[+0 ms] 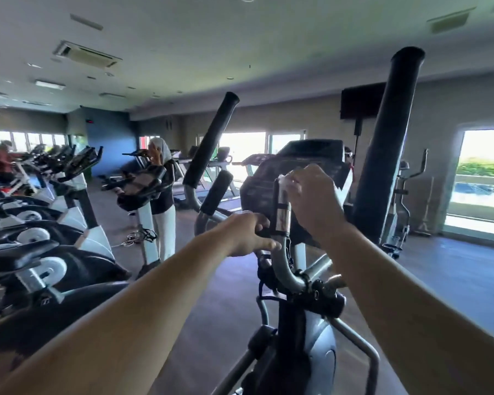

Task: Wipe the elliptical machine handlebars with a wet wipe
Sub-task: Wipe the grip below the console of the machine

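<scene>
I stand at an elliptical machine whose console (305, 163) faces me. A short inner handlebar (280, 215) with metal sensor plates rises from a curved grey tube. My right hand (311, 195) presses a white wet wipe (283, 179) onto the top of this handlebar. My left hand (246, 233) grips the grey tube just below and left of the sensor grip. Two long black foam-covered swing handles stand up, the left swing handle (211, 138) and the right swing handle (385, 143). A second short black grip (216, 192) sits left of the console.
A row of exercise bikes (54, 223) lines the left side. A person (161, 201) stands by a bike ahead on the left, another person (0, 161) sits far left. Treadmills (226, 166) stand by the back windows. Another elliptical (405, 201) is at the right window.
</scene>
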`<state>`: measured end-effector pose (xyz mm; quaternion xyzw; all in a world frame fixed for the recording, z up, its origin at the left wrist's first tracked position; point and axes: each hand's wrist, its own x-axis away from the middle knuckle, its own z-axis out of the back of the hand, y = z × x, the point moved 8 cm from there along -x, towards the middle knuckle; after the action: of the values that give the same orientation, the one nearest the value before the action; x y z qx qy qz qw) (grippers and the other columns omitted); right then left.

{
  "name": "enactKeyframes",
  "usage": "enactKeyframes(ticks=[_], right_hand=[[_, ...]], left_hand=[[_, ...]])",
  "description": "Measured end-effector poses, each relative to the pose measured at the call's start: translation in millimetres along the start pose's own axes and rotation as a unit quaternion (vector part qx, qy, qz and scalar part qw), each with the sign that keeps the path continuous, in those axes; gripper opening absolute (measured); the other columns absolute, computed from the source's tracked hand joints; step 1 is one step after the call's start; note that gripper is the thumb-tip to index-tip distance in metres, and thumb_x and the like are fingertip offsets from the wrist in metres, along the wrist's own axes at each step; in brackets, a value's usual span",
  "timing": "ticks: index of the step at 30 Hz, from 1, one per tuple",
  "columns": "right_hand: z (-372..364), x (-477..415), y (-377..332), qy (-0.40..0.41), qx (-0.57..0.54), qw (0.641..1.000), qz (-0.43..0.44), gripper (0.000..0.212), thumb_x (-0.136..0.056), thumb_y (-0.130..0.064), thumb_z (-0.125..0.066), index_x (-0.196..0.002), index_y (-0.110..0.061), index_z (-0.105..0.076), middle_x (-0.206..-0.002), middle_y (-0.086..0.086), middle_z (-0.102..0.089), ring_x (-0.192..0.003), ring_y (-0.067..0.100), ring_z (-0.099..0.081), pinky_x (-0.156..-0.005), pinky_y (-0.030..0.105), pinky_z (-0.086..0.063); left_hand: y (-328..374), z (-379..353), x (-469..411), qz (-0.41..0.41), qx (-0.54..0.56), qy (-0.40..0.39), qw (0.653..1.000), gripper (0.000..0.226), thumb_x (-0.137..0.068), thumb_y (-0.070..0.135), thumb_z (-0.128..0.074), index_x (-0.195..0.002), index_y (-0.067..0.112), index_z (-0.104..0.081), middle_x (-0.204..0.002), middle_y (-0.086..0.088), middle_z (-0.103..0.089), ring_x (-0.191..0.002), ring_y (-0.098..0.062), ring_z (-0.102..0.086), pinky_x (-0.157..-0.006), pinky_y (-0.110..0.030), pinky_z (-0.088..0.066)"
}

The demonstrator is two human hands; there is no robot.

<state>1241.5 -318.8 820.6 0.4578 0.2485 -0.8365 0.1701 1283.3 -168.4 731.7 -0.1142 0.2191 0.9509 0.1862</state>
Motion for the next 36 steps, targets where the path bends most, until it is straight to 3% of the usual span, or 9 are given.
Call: enactKeyframes(ticks=[2,5,8,13,18,23,28,32,36], right_hand=[[-7,21,-7,-0.033,0.037,0.998,0.047,0.015,-0.097,-0.013,-0.058,-0.094,-0.004,-0.069,-0.098,0.012,-0.061,-0.087,0.028,-0.061,-0.08,0.034,-0.051],[-17,39,-7,-0.103,0.033,0.992,0.07,0.014,-0.095,-0.016,-0.062,-0.095,-0.006,-0.071,-0.099,0.01,-0.061,-0.092,0.027,-0.06,-0.075,0.028,-0.039],[-5,15,-5,-0.05,0.03,0.996,0.071,0.022,-0.097,-0.033,-0.062,-0.1,-0.016,-0.075,-0.097,0.002,-0.062,-0.087,0.016,-0.06,-0.075,0.026,-0.042],[-5,-7,-19,-0.057,0.068,0.991,0.098,0.018,-0.093,-0.018,-0.068,-0.108,-0.01,-0.075,-0.102,0.01,-0.061,-0.093,0.026,-0.062,-0.082,0.034,-0.052],[-15,47,-15,-0.102,0.084,0.982,0.133,0.016,-0.091,-0.021,-0.068,-0.103,-0.016,-0.077,-0.097,0.004,-0.061,-0.097,0.025,-0.06,-0.082,0.038,-0.053],[8,-1,-6,-0.027,0.025,0.999,0.026,0.028,-0.099,-0.036,-0.06,-0.096,-0.013,-0.075,-0.093,0.002,-0.064,-0.083,0.016,-0.06,-0.068,0.02,-0.039],[-1,0,-4,-0.021,0.034,0.999,-0.021,0.017,-0.097,-0.02,-0.059,-0.09,-0.006,-0.066,-0.092,0.009,-0.067,-0.081,0.023,-0.062,-0.068,0.029,-0.045],[-13,46,14,-0.041,0.013,0.996,-0.074,0.009,-0.089,-0.018,-0.058,-0.082,-0.012,-0.06,-0.085,0.004,-0.065,-0.078,0.025,-0.061,-0.069,0.04,-0.053],[-5,26,16,-0.011,0.013,0.997,-0.073,0.015,-0.094,-0.027,-0.06,-0.088,-0.015,-0.067,-0.088,0.002,-0.07,-0.082,0.02,-0.063,-0.071,0.029,-0.047]], left_hand=[[4,0,1,-0.027,0.01,0.005,1.0,0.049,-0.079,0.061,-0.076,-0.12,0.034,-0.067,-0.121,0.006,-0.066,-0.111,-0.02,-0.062,-0.098,-0.041,-0.05],[5,0,1,-0.044,0.023,0.011,0.999,0.043,-0.079,0.058,-0.077,-0.114,0.033,-0.07,-0.116,0.007,-0.066,-0.107,-0.019,-0.062,-0.097,-0.042,-0.051],[4,-2,1,-0.049,0.047,0.013,0.998,0.039,-0.08,0.054,-0.078,-0.111,0.032,-0.071,-0.114,0.006,-0.068,-0.106,-0.018,-0.064,-0.096,-0.04,-0.052],[2,0,3,-0.06,0.058,0.015,0.996,0.035,-0.081,0.055,-0.077,-0.111,0.037,-0.071,-0.117,0.007,-0.067,-0.107,-0.015,-0.062,-0.094,-0.036,-0.05],[5,1,1,-0.072,0.033,0.025,0.997,0.038,-0.08,0.055,-0.078,-0.109,0.03,-0.072,-0.105,0.008,-0.064,-0.101,-0.018,-0.061,-0.09,-0.037,-0.05],[7,0,4,-0.071,0.069,0.006,0.995,0.019,-0.084,0.048,-0.078,-0.094,0.041,-0.064,-0.097,0.017,-0.06,-0.101,-0.013,-0.059,-0.086,-0.03,-0.042],[5,-3,7,-0.066,0.063,0.014,0.996,0.027,-0.085,0.051,-0.075,-0.105,0.035,-0.071,-0.103,0.014,-0.066,-0.104,-0.015,-0.061,-0.088,-0.033,-0.046],[7,-3,8,-0.07,0.041,0.026,0.996,0.017,-0.086,0.052,-0.073,-0.093,0.042,-0.062,-0.088,0.022,-0.055,-0.1,-0.014,-0.058,-0.081,-0.032,-0.041],[9,-3,11,-0.069,0.043,0.021,0.996,0.016,-0.088,0.051,-0.073,-0.092,0.042,-0.06,-0.09,0.021,-0.056,-0.099,-0.012,-0.056,-0.082,-0.031,-0.039]])
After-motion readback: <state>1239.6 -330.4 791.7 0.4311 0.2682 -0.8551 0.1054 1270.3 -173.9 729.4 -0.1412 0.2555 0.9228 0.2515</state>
